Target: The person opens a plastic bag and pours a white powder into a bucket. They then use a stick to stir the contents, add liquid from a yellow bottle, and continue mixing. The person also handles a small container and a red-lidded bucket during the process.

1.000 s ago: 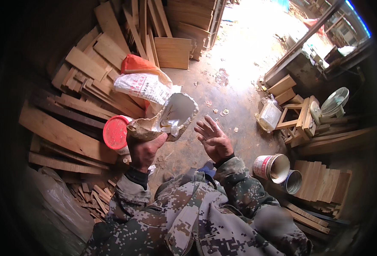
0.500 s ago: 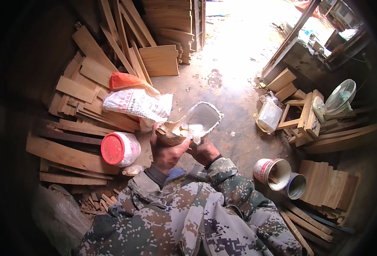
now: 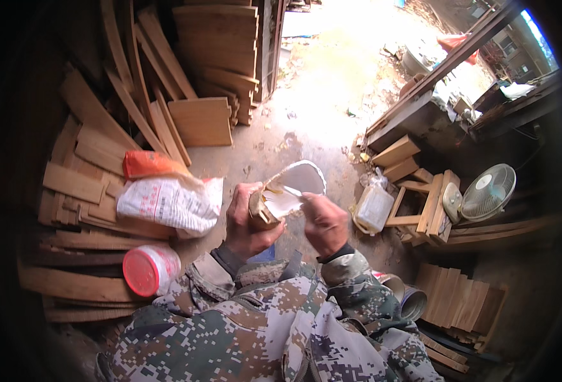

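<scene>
My left hand (image 3: pixel 246 219) is wrapped round the brown side of a scoop-shaped container (image 3: pixel 263 213) with a crusted white rim. White paste (image 3: pixel 282 202) lies inside it, and its pale grey inner wall (image 3: pixel 307 177) shows on the far side. Over the container's right edge, my closed right hand (image 3: pixel 325 223) pinches a thin white stick-like tool (image 3: pixel 291 191). The tool's tip points left into the container, above or in the paste; I cannot tell which. The right hand is slightly blurred, and its fingers hide the tool's near end.
At left are a white sack (image 3: pixel 166 202), a red-lidded bucket (image 3: pixel 144 270) and stacked boards (image 3: pixel 71 184). To the right stand a translucent jug (image 3: pixel 371 209), a wooden stool (image 3: pixel 430 207), a fan (image 3: pixel 488 191) and open cans (image 3: pixel 413 302) by my sleeve. A bright doorway lies ahead.
My right hand has moved right, apart from my left, and the thin tool now shows over the container. The container is turned differently in my left hand. The whole view has shifted.
</scene>
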`<state>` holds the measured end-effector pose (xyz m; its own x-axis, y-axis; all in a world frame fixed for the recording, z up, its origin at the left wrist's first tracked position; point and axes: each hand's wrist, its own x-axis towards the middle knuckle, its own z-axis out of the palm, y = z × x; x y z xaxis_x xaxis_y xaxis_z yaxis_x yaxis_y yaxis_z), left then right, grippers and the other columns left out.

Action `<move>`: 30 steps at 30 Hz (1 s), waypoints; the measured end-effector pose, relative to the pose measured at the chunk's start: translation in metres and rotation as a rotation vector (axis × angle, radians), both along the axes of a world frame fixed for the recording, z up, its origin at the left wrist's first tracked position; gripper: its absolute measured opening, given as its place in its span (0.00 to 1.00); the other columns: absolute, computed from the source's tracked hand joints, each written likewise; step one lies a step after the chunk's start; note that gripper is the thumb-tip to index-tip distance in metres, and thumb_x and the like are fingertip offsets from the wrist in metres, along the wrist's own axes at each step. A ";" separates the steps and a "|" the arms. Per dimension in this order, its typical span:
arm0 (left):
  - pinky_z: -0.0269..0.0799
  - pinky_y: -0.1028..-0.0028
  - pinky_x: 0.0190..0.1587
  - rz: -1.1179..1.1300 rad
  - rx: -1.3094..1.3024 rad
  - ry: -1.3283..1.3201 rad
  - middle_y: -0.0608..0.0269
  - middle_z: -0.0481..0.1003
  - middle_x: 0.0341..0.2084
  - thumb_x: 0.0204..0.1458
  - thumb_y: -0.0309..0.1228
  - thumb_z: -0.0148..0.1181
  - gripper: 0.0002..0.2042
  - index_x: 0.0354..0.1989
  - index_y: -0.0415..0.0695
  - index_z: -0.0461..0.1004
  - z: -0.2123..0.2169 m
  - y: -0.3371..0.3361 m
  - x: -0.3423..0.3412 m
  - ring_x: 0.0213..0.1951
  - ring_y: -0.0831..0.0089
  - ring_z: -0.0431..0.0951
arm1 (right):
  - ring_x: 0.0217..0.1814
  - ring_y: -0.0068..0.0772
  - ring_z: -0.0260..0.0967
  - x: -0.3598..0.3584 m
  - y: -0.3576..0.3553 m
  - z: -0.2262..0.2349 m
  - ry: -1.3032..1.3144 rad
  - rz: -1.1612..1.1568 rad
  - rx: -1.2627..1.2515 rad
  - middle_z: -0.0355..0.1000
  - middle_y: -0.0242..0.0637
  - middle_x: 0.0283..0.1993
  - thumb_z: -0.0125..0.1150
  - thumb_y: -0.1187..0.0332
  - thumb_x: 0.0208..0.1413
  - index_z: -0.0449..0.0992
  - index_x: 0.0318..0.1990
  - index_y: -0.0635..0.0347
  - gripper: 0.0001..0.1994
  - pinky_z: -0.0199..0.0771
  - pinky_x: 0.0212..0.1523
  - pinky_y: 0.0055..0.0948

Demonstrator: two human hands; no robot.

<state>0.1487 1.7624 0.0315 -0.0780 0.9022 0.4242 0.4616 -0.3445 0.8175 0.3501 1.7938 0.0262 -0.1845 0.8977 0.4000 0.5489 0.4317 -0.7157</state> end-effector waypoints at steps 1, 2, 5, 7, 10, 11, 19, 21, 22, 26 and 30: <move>0.77 0.65 0.55 -0.017 0.023 0.047 0.52 0.75 0.47 0.41 0.22 0.78 0.33 0.58 0.36 0.68 0.005 0.021 -0.003 0.48 0.60 0.80 | 0.36 0.50 0.83 0.006 0.026 0.007 0.030 -0.076 -0.053 0.82 0.46 0.35 0.68 0.75 0.59 0.83 0.43 0.60 0.06 0.82 0.36 0.41; 0.77 0.65 0.55 -0.030 0.026 0.070 0.51 0.75 0.48 0.40 0.23 0.78 0.34 0.58 0.36 0.68 0.009 0.040 -0.005 0.48 0.60 0.80 | 0.34 0.46 0.84 0.011 0.051 0.012 0.138 -0.135 -0.191 0.82 0.47 0.34 0.68 0.74 0.60 0.83 0.42 0.60 0.04 0.82 0.36 0.39; 0.77 0.64 0.56 -0.067 0.012 0.061 0.49 0.74 0.49 0.39 0.24 0.79 0.36 0.59 0.35 0.68 0.012 0.096 -0.001 0.50 0.56 0.80 | 0.29 0.43 0.82 0.025 0.107 0.022 0.056 -0.223 -0.052 0.81 0.46 0.30 0.69 0.70 0.61 0.82 0.39 0.61 0.04 0.79 0.31 0.38; 0.77 0.63 0.56 -0.061 0.012 0.058 0.49 0.74 0.49 0.39 0.24 0.79 0.36 0.59 0.35 0.68 0.011 0.132 0.008 0.50 0.56 0.80 | 0.26 0.44 0.80 0.017 0.143 0.018 -0.017 -0.179 -0.069 0.78 0.45 0.27 0.69 0.69 0.62 0.79 0.35 0.60 0.06 0.76 0.28 0.41; 0.77 0.63 0.56 -0.058 0.019 0.081 0.49 0.74 0.49 0.39 0.24 0.79 0.35 0.58 0.35 0.69 0.007 0.184 0.020 0.50 0.55 0.81 | 0.25 0.48 0.76 0.005 0.188 0.006 -0.042 0.028 -0.014 0.73 0.44 0.25 0.67 0.69 0.63 0.75 0.32 0.58 0.09 0.72 0.25 0.43; 0.77 0.63 0.56 -0.058 0.036 0.100 0.49 0.74 0.49 0.38 0.24 0.79 0.35 0.58 0.35 0.69 0.005 0.203 0.026 0.50 0.55 0.81 | 0.25 0.48 0.77 0.015 0.203 0.003 0.021 0.041 -0.039 0.74 0.44 0.25 0.67 0.70 0.63 0.76 0.32 0.58 0.08 0.73 0.26 0.43; 0.76 0.64 0.56 -0.011 -0.012 0.092 0.50 0.74 0.49 0.38 0.25 0.79 0.34 0.56 0.35 0.70 0.007 0.361 0.108 0.50 0.57 0.80 | 0.26 0.44 0.79 0.089 0.372 -0.012 0.125 0.143 0.041 0.78 0.46 0.29 0.65 0.73 0.65 0.80 0.38 0.61 0.03 0.75 0.26 0.37; 0.76 0.64 0.56 -0.016 -0.010 0.152 0.50 0.74 0.49 0.37 0.25 0.79 0.34 0.56 0.35 0.70 0.018 0.394 0.119 0.50 0.57 0.80 | 0.26 0.47 0.79 0.120 0.413 -0.004 0.072 0.156 -0.053 0.77 0.47 0.27 0.65 0.73 0.64 0.79 0.36 0.60 0.04 0.77 0.28 0.40; 0.76 0.64 0.56 -0.008 -0.005 0.168 0.50 0.74 0.49 0.37 0.24 0.79 0.34 0.56 0.35 0.71 0.022 0.410 0.125 0.50 0.57 0.80 | 0.27 0.49 0.79 0.142 0.440 0.002 0.038 0.123 -0.160 0.77 0.47 0.27 0.65 0.73 0.64 0.79 0.35 0.60 0.04 0.77 0.28 0.41; 0.76 0.64 0.56 0.049 -0.010 0.161 0.50 0.74 0.49 0.37 0.24 0.79 0.33 0.56 0.35 0.71 0.034 0.467 0.152 0.50 0.57 0.80 | 0.24 0.44 0.78 0.154 0.508 0.013 -0.038 0.057 0.033 0.76 0.45 0.24 0.64 0.72 0.65 0.78 0.34 0.60 0.06 0.76 0.26 0.40; 0.77 0.59 0.55 0.043 0.012 0.164 0.48 0.76 0.49 0.39 0.25 0.76 0.32 0.57 0.35 0.72 0.043 0.522 0.161 0.50 0.50 0.80 | 0.28 0.43 0.83 0.158 0.541 0.011 0.042 0.182 -0.127 0.81 0.48 0.29 0.66 0.71 0.65 0.80 0.38 0.59 0.03 0.80 0.28 0.40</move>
